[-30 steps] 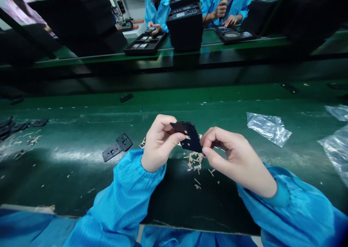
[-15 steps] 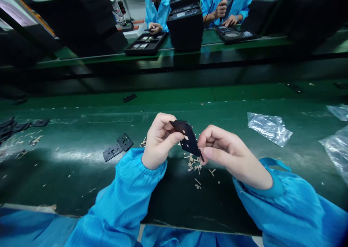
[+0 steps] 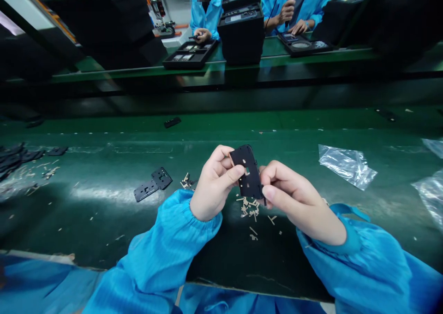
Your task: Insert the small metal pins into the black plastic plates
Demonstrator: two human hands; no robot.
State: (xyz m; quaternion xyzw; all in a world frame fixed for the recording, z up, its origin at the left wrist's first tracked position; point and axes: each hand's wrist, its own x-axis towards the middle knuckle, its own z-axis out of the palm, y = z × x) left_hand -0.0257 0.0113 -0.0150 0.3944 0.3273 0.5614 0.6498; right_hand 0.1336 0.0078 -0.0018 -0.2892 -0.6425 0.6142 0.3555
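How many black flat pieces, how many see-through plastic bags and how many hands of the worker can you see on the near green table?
Black flat pieces: 2, one held and one lying on the table; the dark heap at the far left is too blurred to count.
Clear plastic bags: 3.
Hands: 2, left hand and right hand.
Total: 7.

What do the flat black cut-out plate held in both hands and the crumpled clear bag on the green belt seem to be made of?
The flat black cut-out plate: likely thin moulded plastic, matt, with clean punched openings; painted metal cannot be ruled out. The crumpled clear bag: thin plastic film, glossy, see-through, creased with bright glints.
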